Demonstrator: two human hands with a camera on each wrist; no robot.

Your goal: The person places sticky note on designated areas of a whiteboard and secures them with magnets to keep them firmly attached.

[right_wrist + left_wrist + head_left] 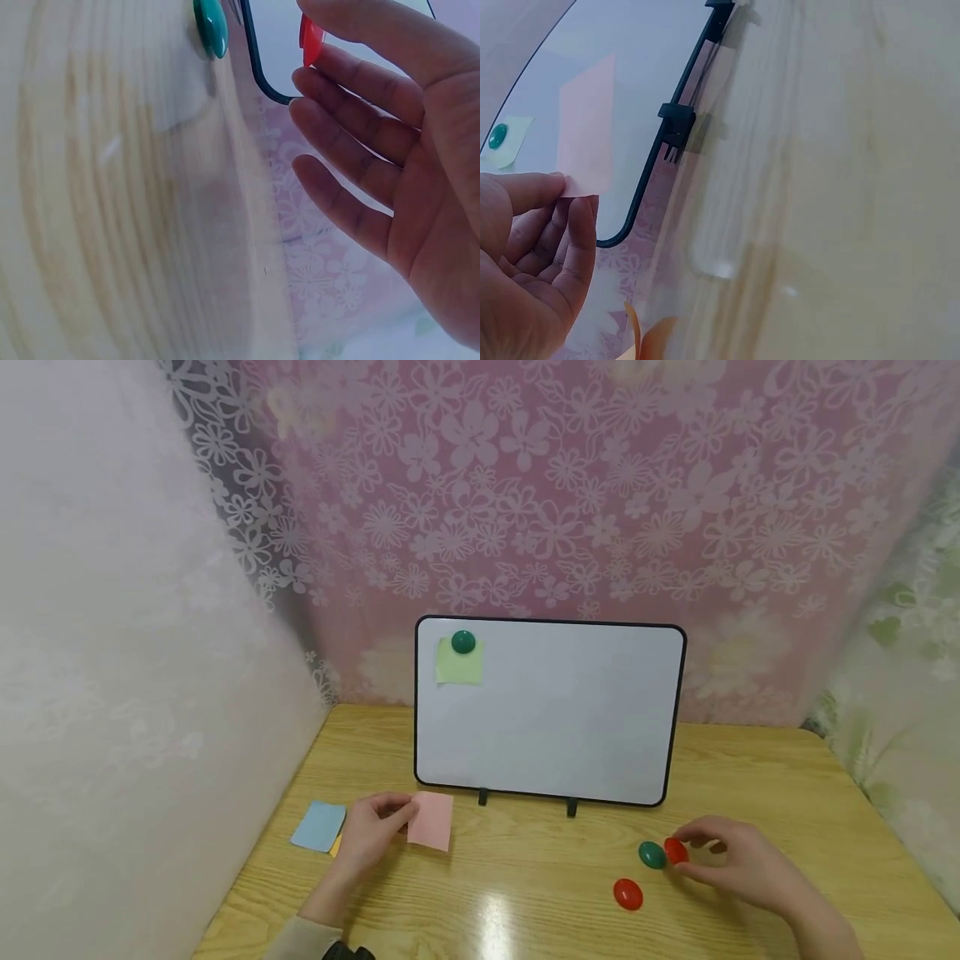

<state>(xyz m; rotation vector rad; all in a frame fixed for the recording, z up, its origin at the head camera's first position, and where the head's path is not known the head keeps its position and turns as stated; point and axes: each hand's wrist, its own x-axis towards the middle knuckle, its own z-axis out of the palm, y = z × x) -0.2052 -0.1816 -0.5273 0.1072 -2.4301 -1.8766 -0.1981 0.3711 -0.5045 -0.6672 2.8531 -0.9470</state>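
Between thumb and fingers my left hand (369, 828) pinches a pink sticky note (431, 821) by its left edge, in front of the whiteboard's lower left corner. The left wrist view shows the pink note (587, 135) upright over the fingertips. On the right, my right hand (738, 860) pinches a red round magnet (676, 850) between thumb and index finger; the other fingers are spread in the right wrist view. Just left of it lies a green magnet (652, 855) on the table. A second red magnet (627, 894) lies nearer the front.
A black-framed whiteboard (555, 718) stands on small feet at the back. At its upper left, a green magnet (463, 642) holds a light green note (459, 670). Blue (318, 827) and orange (335, 846) notes lie by the left hand. Patterned curtains surround the wooden table (525, 877).
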